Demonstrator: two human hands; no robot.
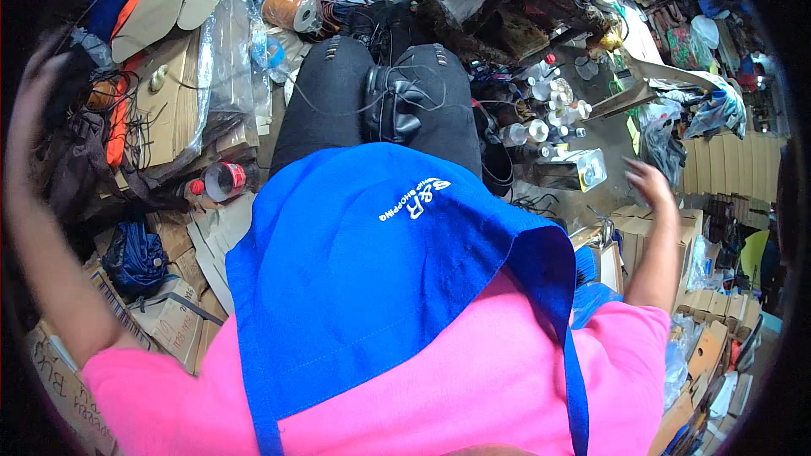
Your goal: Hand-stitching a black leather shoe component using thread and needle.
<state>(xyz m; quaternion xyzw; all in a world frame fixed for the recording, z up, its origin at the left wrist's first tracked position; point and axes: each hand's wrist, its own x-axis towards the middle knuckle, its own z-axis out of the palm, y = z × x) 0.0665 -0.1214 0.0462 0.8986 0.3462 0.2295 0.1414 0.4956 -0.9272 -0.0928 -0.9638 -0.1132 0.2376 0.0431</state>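
A black leather piece [394,110], shoe-like in shape, rests between my knees with a thin dark thread [321,109] looping over it and off to the left. My arms are spread wide to both sides. At the far left, my left hand [44,67] is smeared by motion and its fingers cannot be made out. My right hand [652,184] is raised at the right, near a clear plastic container, its fingers curled and slightly blurred; what they hold, if anything, is too small to name. A blue apron [380,262] covers my front.
Several small bottles [536,131] stand right of my knees, beside a clear container [591,171]. An orange spool [283,10] lies ahead on the left. A plastic bottle [224,181] lies nearer on the left. Cardboard [173,84] and plastic sheets crowd the left; stacked boxes [731,165] stand right.
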